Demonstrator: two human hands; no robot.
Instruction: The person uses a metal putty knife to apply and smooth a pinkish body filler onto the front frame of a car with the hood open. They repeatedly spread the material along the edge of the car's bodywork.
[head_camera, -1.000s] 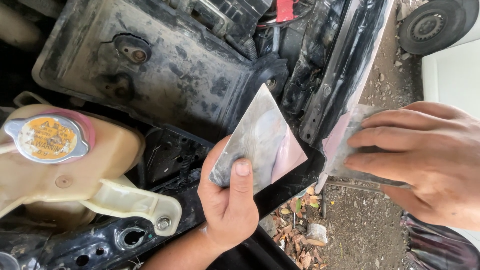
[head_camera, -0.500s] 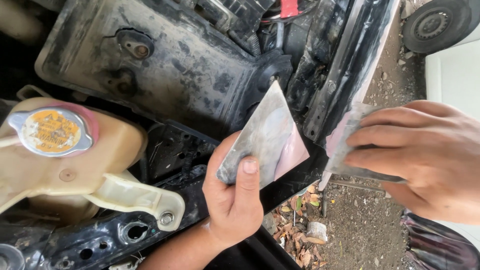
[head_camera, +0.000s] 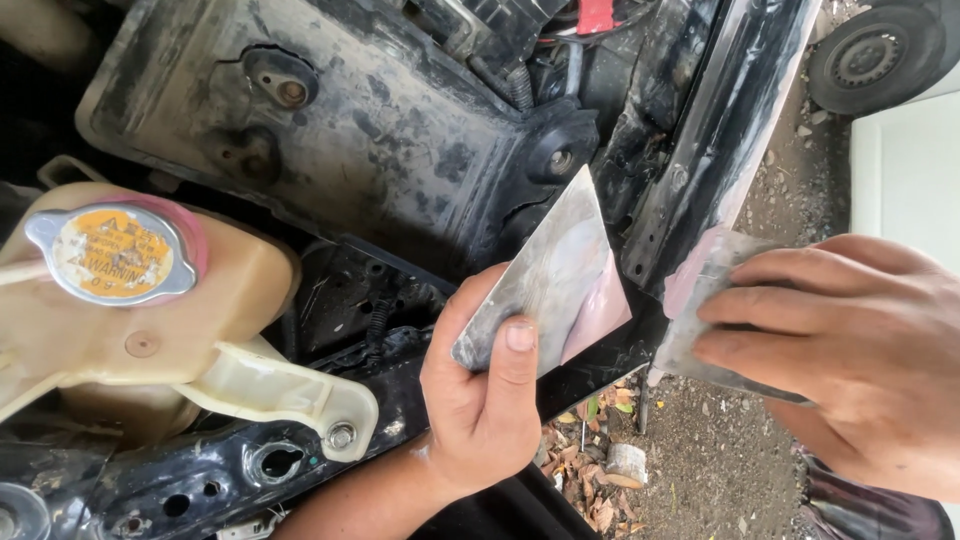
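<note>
Inspection of the head view showed both bare hands at work over the front of an open engine bay. The left hand (head_camera: 485, 400) came up from the bottom edge and pinched a flat metal plate (head_camera: 555, 270) between thumb on its face and fingers curled behind it. That plate was held tilted, its pointed corner upward, with a smear of pink filler (head_camera: 598, 312) on its lower right part. It hovered in front of the black crossmember (head_camera: 420, 400) and just left of the dark painted body panel (head_camera: 715, 130).

The right hand (head_camera: 850, 350) entered from the right edge with fingers laid flat and close together, pressing a second metal spreader (head_camera: 700, 330) against the lower end of that body panel. Pink filler showed on the panel at the spreader's upper edge. The two metal blades were near each other but did not touch.

To the left stood a cream plastic coolant reservoir (head_camera: 230, 310) with a metal cap bearing a yellow label (head_camera: 112, 252), bolted to the crossmember by a bracket. A dirty black tray (head_camera: 380, 130) lay behind the plate. Bare ground with dry leaves (head_camera: 590, 480) was seen below, and a vehicle wheel (head_camera: 875, 55) at the upper right.
</note>
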